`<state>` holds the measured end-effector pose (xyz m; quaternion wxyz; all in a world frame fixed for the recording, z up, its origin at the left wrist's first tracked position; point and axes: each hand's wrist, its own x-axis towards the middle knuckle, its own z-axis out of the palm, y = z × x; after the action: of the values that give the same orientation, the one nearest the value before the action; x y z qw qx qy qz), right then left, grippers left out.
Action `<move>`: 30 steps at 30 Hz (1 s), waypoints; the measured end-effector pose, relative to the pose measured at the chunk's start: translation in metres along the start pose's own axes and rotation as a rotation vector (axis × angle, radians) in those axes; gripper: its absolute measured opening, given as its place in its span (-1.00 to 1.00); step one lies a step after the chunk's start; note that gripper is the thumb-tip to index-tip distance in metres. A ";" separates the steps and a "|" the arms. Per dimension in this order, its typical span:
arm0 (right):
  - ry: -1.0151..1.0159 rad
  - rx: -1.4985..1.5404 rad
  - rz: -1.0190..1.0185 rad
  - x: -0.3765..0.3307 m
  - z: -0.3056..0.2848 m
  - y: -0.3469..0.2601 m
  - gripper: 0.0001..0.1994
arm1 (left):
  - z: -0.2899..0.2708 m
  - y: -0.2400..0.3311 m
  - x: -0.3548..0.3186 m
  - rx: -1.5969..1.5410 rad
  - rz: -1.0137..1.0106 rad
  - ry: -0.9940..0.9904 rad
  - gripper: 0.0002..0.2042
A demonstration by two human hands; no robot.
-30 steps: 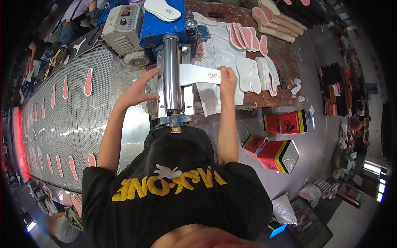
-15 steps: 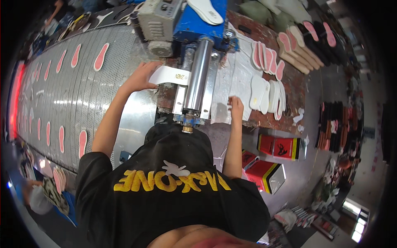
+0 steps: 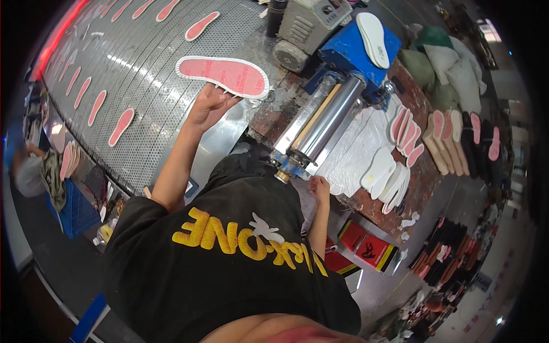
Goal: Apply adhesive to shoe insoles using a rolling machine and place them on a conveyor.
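Observation:
My left hand (image 3: 213, 108) pinches the edge of an insole (image 3: 223, 74), holding it over the near edge of the metal conveyor. Its pink printed underside with a white rim faces up. To the right stands a roller machine with a shiny steel roller (image 3: 329, 123), apart from the held insole. My right hand (image 3: 320, 187) is by the machine's near end, its fingers curled in, with no object showing in them. One white insole (image 3: 373, 40) lies on the machine's blue housing (image 3: 349, 51).
Rows of pink insoles (image 3: 121, 127) lie spaced out on the perforated conveyor (image 3: 154, 74). Right of the roller, a worktable (image 3: 366, 208) bears white insoles (image 3: 378, 170) and pink ones (image 3: 404, 128). Red boxes (image 3: 366, 246) sit below it. Another person (image 3: 28, 171) is at far left.
My left hand has drawn the insole away from the roller and turned it pink side up. My right hand has come nearer the machine's near end. The whole view has swung round.

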<state>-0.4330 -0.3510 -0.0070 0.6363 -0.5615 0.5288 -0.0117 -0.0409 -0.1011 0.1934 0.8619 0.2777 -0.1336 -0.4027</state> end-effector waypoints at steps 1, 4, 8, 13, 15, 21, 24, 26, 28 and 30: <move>-0.048 -0.049 0.035 0.000 0.000 0.001 -0.81 | 0.001 0.001 -0.002 -0.013 0.027 0.003 -0.27; -0.117 -0.116 0.083 -0.003 0.000 0.004 -0.82 | 0.001 0.005 -0.009 -0.029 0.081 0.010 -0.27; -0.193 -0.180 0.127 0.004 0.000 0.031 -0.81 | -0.007 0.007 -0.021 -0.058 0.088 0.007 -0.28; -0.208 -0.578 -0.214 0.034 -0.006 0.139 -0.75 | -0.049 -0.010 -0.042 -0.279 0.116 0.197 -0.39; -0.197 -0.781 -0.304 0.042 -0.010 0.178 -0.78 | -0.082 -0.022 -0.056 -0.406 0.140 0.279 -0.45; -0.382 -0.520 0.002 0.020 -0.028 0.154 -0.80 | -0.192 -0.027 -0.136 -0.588 0.242 0.740 -0.56; -0.427 -0.421 0.089 0.001 -0.022 0.118 -0.80 | -0.228 -0.004 -0.188 -0.590 0.309 0.952 -0.53; -0.477 -0.350 0.122 -0.010 -0.027 0.094 -0.80 | -0.236 0.002 -0.225 -0.523 0.325 1.077 -0.50; -0.578 -0.220 0.140 -0.021 -0.040 0.059 -0.80 | -0.240 0.008 -0.247 -0.538 0.223 1.187 -0.49; -0.520 -0.375 0.270 -0.033 -0.062 0.006 -0.77 | -0.240 0.014 -0.256 -0.467 0.191 1.152 -0.51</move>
<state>-0.4934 -0.3717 0.0224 0.6316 -0.5778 0.4112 0.3133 -0.0873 0.1916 0.0054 0.8657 0.2412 0.4195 -0.1282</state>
